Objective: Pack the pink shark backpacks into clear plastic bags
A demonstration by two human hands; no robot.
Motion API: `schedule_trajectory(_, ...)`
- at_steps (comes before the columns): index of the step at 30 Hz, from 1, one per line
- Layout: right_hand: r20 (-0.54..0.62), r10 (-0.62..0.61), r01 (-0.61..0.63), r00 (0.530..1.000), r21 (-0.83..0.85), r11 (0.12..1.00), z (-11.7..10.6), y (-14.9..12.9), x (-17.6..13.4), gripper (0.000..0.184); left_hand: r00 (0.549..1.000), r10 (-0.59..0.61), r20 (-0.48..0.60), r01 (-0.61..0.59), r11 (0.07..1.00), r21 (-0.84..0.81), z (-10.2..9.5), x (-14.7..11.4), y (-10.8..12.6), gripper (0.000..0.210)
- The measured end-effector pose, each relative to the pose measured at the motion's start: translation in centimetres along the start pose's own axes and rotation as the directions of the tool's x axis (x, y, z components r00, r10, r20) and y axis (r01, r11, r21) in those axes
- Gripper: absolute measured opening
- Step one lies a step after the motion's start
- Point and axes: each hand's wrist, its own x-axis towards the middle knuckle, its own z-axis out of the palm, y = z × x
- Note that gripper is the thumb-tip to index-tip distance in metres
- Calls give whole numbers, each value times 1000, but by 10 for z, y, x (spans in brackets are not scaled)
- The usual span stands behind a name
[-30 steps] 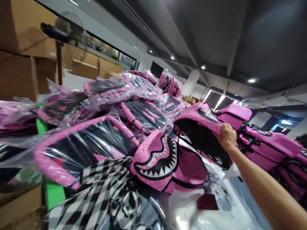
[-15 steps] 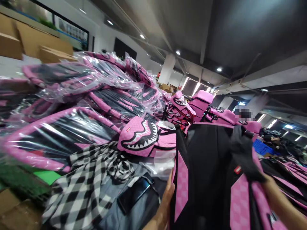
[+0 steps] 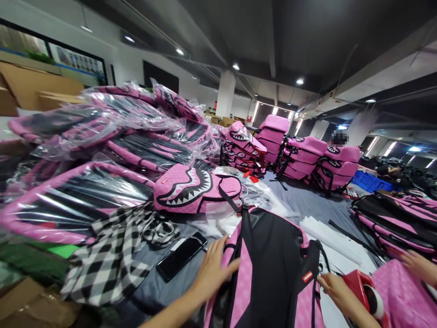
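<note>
In front of me lies a black and pink backpack (image 3: 273,264), its black panel and shoulder straps facing up. My left hand (image 3: 215,263) rests along its left side, fingers spread and thumb over the pink strap. At the opposite side, my right hand (image 3: 332,286) has its fingers bent around the backpack's edge near the small red label; the fingertips are partly hidden. Just beyond sits a pink backpack (image 3: 184,189) with a shark-mouth print. A dark phone (image 3: 182,257) lies left of my left hand, beside a black-and-white checked cloth (image 3: 112,259).
Plastic-wrapped backpacks (image 3: 85,200) are heaped on the left. Stacked pink backpacks (image 3: 302,157) stand at the back. White sheets (image 3: 329,241) and a red tape dispenser (image 3: 362,291) lie to the right. Another person's hand (image 3: 421,265) touches pink fabric at the right edge.
The backpack, held upright before, has come down and leans back flat on the table. My left hand's fingers have spread on its side. The view has shifted, showing more of the right.
</note>
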Motion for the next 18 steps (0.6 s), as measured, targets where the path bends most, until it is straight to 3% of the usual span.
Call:
schedule_trajectory(2, -43, -27, 24, 999, -88, 996, -20, -24, 1, 42, 999, -11, -41, 14, 996, 91, -8, 59, 35, 67)
schedule_trajectory(4, -117, -141, 122, 983, -159, 980, -31, -62, 1, 36, 993, -110, -46, 116, 983, 145, -8, 115, 63, 57)
schedule_trajectory(6, -72, -305, 288, 950, -187, 939, -30, -101, 1, 31, 982, -187, -20, 188, 971, 147, -6, 158, 79, 42)
schedule_trajectory(8, 24, -405, 402, 914, -192, 895, -20, -131, 7, 23, 974, -227, 1, 226, 968, 113, -8, 184, 82, 29)
schedule_trajectory(11, 51, -469, 472, 882, -119, 874, -2, -156, 34, 16, 971, -240, 9, 240, 971, 8, -19, 192, 71, 23)
schedule_trajectory(15, -111, -586, 596, 803, 118, 794, 22, -192, 103, 47, 938, -340, 71, 347, 917, -198, -25, 173, 47, 11)
schedule_trajectory(18, -120, -629, 640, 768, 177, 747, 46, -234, 147, 34, 885, -457, 94, 459, 818, -345, -15, 159, 29, 15)
